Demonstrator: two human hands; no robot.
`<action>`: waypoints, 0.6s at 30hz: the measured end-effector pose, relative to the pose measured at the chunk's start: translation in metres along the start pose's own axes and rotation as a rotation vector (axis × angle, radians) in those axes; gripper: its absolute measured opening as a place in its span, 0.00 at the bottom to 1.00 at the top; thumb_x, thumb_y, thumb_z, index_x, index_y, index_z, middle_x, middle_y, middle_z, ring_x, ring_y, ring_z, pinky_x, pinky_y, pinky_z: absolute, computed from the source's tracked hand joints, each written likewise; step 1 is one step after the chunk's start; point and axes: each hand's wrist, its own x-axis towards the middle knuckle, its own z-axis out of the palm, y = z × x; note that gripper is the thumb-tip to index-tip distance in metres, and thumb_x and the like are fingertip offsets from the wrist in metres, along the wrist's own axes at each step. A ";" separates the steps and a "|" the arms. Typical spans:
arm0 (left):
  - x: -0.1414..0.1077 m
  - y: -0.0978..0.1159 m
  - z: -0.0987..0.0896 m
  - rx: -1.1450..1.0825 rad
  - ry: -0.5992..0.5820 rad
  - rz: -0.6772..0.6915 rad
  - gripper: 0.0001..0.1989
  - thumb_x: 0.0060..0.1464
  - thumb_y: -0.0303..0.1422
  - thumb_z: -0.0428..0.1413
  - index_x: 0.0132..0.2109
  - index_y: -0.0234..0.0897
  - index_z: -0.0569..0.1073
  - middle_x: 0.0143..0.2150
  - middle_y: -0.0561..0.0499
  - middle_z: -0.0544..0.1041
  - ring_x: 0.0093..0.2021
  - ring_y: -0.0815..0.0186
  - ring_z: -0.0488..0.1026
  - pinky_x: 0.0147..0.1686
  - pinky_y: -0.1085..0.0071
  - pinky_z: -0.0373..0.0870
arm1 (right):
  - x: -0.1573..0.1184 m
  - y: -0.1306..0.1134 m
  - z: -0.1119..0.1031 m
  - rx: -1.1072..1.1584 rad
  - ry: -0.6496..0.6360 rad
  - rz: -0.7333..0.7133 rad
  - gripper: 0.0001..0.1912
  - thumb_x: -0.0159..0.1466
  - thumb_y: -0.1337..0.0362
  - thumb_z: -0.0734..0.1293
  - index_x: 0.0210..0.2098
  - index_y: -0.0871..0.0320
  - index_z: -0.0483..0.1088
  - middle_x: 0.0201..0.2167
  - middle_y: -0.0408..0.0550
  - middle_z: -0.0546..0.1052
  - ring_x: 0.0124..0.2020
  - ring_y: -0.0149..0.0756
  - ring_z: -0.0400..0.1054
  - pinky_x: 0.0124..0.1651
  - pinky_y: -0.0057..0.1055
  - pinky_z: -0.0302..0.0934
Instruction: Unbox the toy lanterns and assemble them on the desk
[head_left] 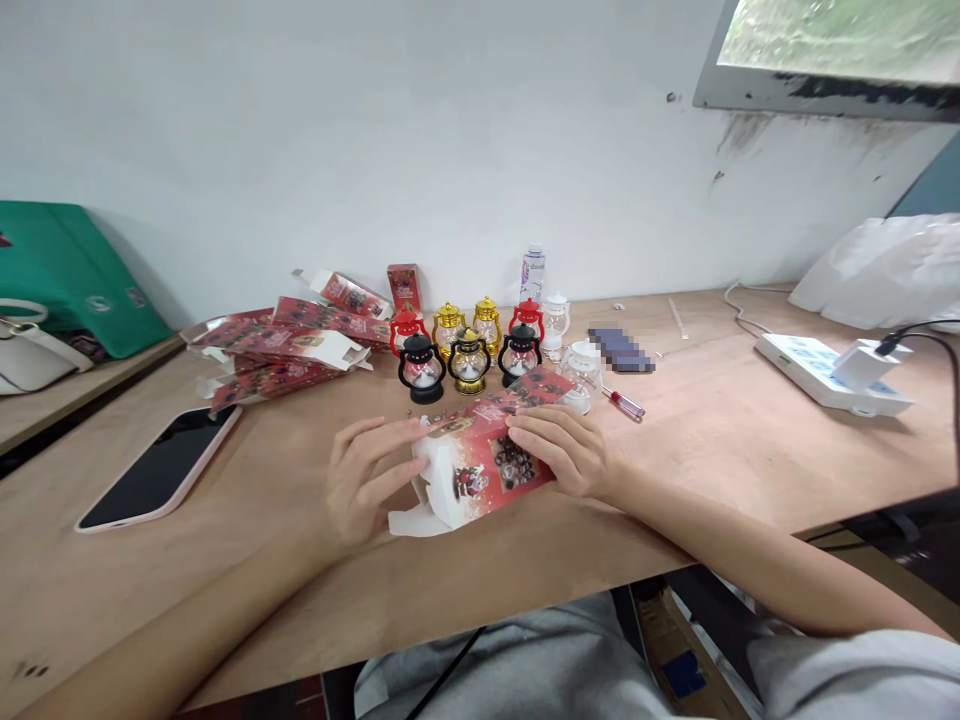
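Note:
A red printed carton (480, 480) with open white flaps at its left end lies tilted between my hands near the table's front. My left hand (371, 480) is at the flap end, its fingers apart and their tips touching the carton's edge. Across the carton's right part rests my right hand (566, 450), fingers bent over the top and holding it. Just behind the carton stand several small lanterns: black ones (422, 370), gold ones (470, 362), red ones (407, 332) and white ones (581, 372).
Flattened red cartons (277, 340) are piled at the left, behind a phone (161, 470). A small red box (405, 287) and a bottle (532, 272) stand by the wall. Right of the lanterns lie a screwdriver (624, 403), a dark pixelated object (621, 350) and a power strip (829, 375).

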 end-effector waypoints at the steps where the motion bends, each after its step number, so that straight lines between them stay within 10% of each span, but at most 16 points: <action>1: 0.001 0.000 0.000 -0.007 -0.024 -0.008 0.16 0.60 0.44 0.51 0.49 0.40 0.66 0.48 0.42 0.76 0.50 0.59 0.74 0.48 0.56 0.67 | 0.000 0.000 0.000 0.002 0.002 -0.001 0.19 0.67 0.70 0.56 0.57 0.62 0.62 0.43 0.55 0.79 0.49 0.39 0.72 0.47 0.39 0.70; 18: -0.007 0.004 -0.001 -0.030 -0.053 -0.068 0.17 0.62 0.42 0.48 0.55 0.42 0.64 0.43 0.46 0.80 0.44 0.61 0.77 0.46 0.59 0.65 | 0.008 -0.006 -0.007 -0.058 -0.024 -0.040 0.17 0.67 0.72 0.56 0.51 0.66 0.70 0.42 0.55 0.79 0.48 0.38 0.72 0.50 0.35 0.70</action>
